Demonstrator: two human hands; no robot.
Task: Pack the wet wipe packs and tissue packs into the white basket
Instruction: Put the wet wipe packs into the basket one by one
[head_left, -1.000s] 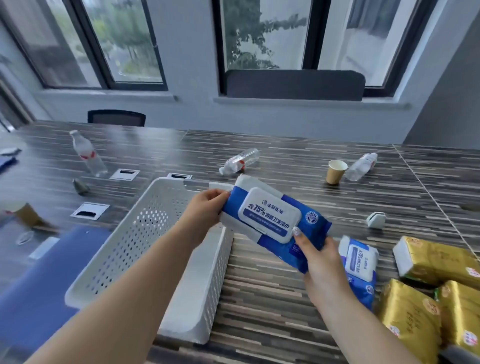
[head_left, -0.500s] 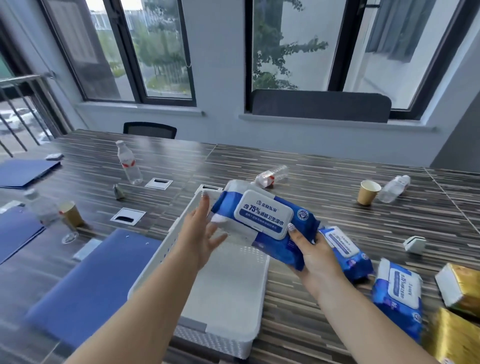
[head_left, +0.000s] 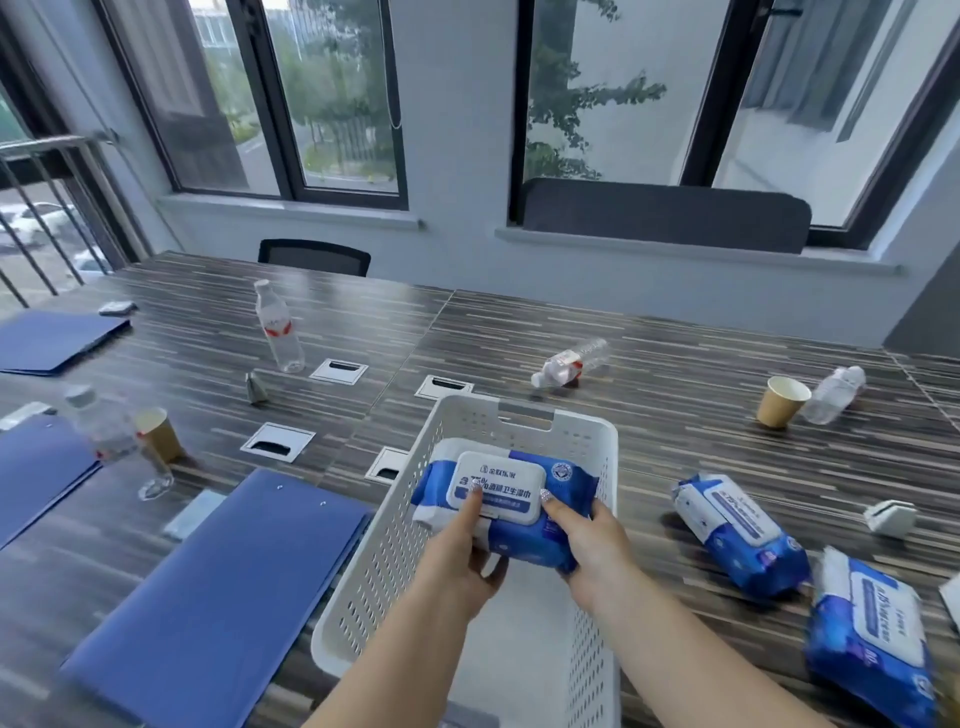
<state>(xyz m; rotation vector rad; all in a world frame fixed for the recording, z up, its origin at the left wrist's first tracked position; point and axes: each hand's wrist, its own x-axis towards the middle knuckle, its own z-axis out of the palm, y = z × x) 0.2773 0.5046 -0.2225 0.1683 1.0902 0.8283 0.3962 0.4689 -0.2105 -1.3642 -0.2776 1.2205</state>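
Observation:
Both hands hold a blue wet wipe pack (head_left: 519, 499) with a white lid, flat, inside the far half of the white perforated basket (head_left: 384, 561). My left hand (head_left: 462, 556) grips its near left edge and my right hand (head_left: 592, 540) its near right edge. Whether the pack touches the basket floor is hidden. Two more blue wet wipe packs lie on the table right of the basket, one (head_left: 740, 535) closer to it, the other (head_left: 872, 644) at the right edge. No tissue packs are in view.
Blue folders (head_left: 208, 597) lie left of the basket. Around it on the striped table (head_left: 675, 374) are water bottles (head_left: 278, 332), two paper cups (head_left: 782, 400), metal cable ports (head_left: 278, 440) and a small white clip (head_left: 891, 517). A chair stands at the far side.
The pack has gone from above the basket's far rim down into the basket. My left hand, open beside it half a second ago, now grips it. The view has turned left, so the gold tissue packs are out of view.

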